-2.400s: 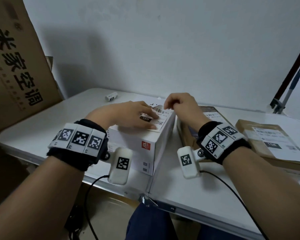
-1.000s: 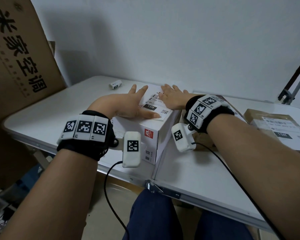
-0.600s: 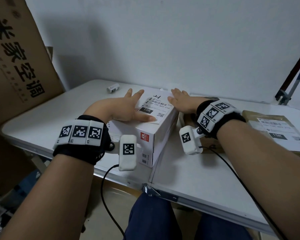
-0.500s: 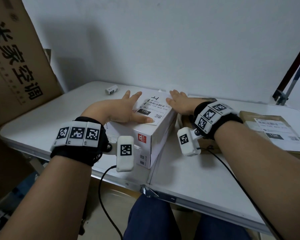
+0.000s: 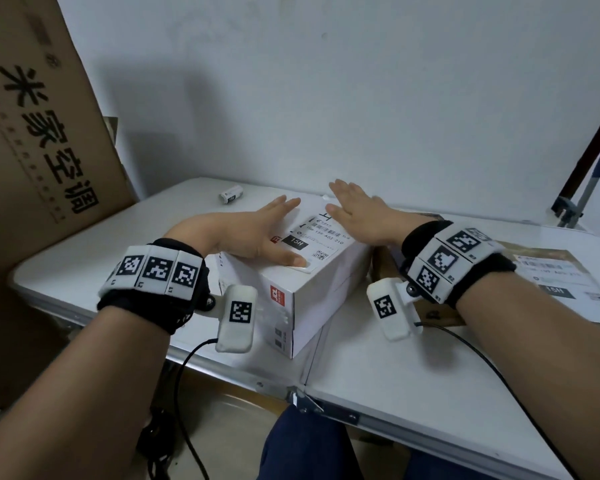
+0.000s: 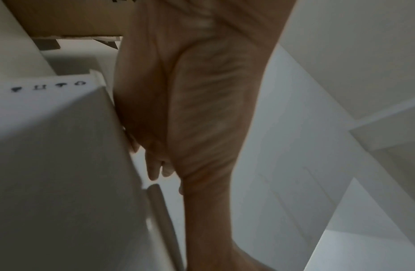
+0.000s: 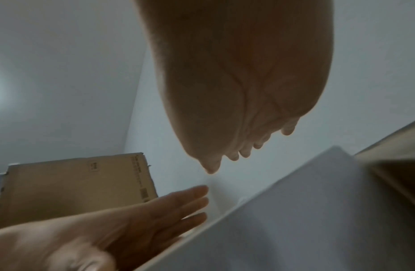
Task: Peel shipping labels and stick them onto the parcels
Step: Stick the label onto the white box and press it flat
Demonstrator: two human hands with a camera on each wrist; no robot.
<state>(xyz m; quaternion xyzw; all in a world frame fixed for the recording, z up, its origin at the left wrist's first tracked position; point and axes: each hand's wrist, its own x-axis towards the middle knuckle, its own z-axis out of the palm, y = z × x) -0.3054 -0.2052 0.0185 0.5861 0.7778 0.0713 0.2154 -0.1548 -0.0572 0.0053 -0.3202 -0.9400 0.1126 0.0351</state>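
A white box parcel (image 5: 312, 292) stands on the table in front of me. A shipping label (image 5: 317, 242) with a black "15H" patch and a barcode lies flat on its top. My left hand (image 5: 253, 233) lies flat on the left part of the top, fingers straight, thumb on the label's near corner. My right hand (image 5: 357, 213) is flat with straight fingers over the label's far right edge. In the right wrist view the right hand (image 7: 243, 102) hovers above the box (image 7: 294, 210), and the left hand (image 7: 122, 220) shows below it. Neither hand holds anything.
A brown parcel (image 5: 388, 268) lies right of the white box, partly hidden by my right wrist. Another brown labelled parcel (image 5: 561, 282) lies at the far right. A small white roll (image 5: 231, 195) sits at the table's back. A big cardboard box (image 5: 32, 140) stands left.
The right hand, which was pinching the label's far edge, opened flat and swept over the label with the left hand. Both hands have spread toward the far side of the box top.
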